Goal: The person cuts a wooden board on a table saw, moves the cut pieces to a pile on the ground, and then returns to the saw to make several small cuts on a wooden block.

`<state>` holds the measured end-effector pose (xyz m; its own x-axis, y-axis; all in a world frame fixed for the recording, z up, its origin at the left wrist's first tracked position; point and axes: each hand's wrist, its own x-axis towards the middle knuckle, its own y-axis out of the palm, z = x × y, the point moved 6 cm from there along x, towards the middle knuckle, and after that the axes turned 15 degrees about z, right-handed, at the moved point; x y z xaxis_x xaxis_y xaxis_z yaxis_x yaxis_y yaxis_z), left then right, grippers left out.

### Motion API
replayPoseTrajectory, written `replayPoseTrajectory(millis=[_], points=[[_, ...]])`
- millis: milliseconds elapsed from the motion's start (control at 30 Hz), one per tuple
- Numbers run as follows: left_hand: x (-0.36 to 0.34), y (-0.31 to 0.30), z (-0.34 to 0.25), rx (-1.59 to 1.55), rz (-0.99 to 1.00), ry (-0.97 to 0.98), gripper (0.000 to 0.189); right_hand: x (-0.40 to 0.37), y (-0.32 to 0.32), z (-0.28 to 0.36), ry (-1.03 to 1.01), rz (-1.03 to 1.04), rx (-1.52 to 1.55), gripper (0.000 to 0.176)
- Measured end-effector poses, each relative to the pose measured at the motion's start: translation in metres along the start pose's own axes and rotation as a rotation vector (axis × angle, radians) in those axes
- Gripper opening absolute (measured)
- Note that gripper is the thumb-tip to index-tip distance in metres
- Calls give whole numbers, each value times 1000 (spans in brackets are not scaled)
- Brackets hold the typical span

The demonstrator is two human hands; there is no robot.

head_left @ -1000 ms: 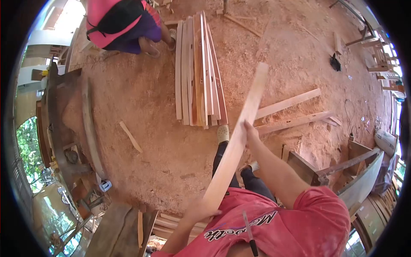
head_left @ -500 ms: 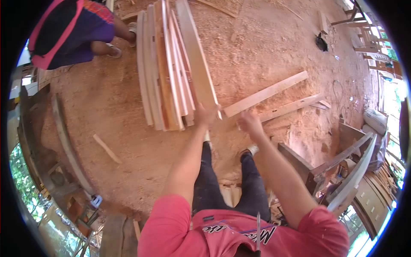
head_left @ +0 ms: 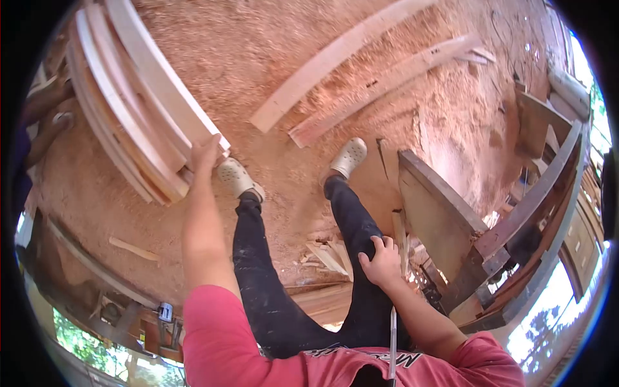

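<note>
Since board (head_left: 155,74) looks stiff, edges seem best to hold; left hand (head_left: 205,153) grips near end; right hand (head_left: 383,261) half-open on leg (head_left: 353,216).

Stacked planks (head_left: 164,74) block the space left of the left fingers (head_left: 205,149). Past the clog (head_left: 237,177) just beside them, ground (head_left: 284,171) lies open rightward

Board stack (head_left: 126,109) on ground (head_left: 219,64), left of clogs (head_left: 349,157). Two loose boards (head_left: 330,57) right of stack. Wood strip (head_left: 134,249) left of trouser legs (head_left: 258,264).
</note>
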<state>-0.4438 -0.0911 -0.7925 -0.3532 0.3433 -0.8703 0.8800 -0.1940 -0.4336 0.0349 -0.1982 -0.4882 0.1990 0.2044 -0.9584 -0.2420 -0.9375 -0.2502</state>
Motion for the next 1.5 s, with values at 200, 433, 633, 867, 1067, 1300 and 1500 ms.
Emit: replayPoseTrajectory(millis=[200,433,633,867,1067,1300,1500], points=[[-5,52,-67,599,-368,455,71,-1,-19,13,-21,-34,18,56],[35,183,-115,838,156,412,50,2,-33,13,-67,-72,49,51],[-26,165,-121,907,380,548,67,0,-38,12,-117,-89,104,45],[-251,168,-136,-1412,1700,-34,79,9,-28,1,-107,-27,178,43],[-342,125,-126,-1072,1253,-68,75,92,6,-28,-170,-144,1032,40],[-481,32,-32,-537,1016,-147,54,68,-122,85,-518,552,1859,72],[-520,-12,-64,561,452,154,64,72,-105,132,-420,506,1669,59]])
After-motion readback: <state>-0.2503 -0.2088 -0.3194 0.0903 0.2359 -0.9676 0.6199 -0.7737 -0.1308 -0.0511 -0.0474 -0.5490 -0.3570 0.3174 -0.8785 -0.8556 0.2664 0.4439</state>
